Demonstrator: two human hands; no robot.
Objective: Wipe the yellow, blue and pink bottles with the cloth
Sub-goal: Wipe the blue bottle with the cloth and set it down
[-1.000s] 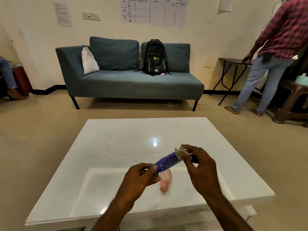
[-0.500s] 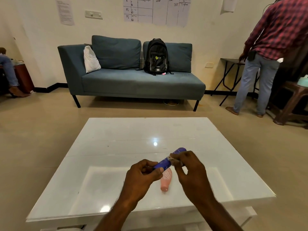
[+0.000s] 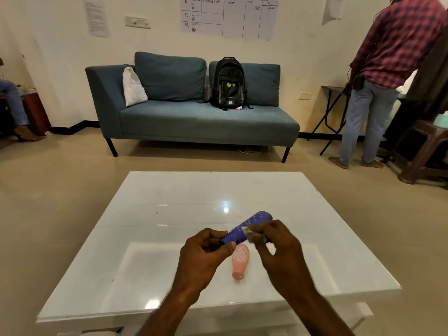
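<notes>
Two bottles show over your white table [image 3: 169, 195]: the pink bottle [image 3: 240, 263] lies on it, while your left hand [image 3: 203, 253] pinches the blue bottle [image 3: 244, 229] at its near end, held above. Your right hand [image 3: 274, 246] presses the cloth [image 3: 249, 235] (small, bunched) against its middle. Blue is mid-wipe; pink probably follows.

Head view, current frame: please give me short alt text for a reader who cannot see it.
Two bare hands hold a blue bottle above a white table: the left hand grips its near end, and the right hand presses a small cloth against its side. A pink bottle lies on the table beneath; a sofa with a backpack stands behind.
</notes>
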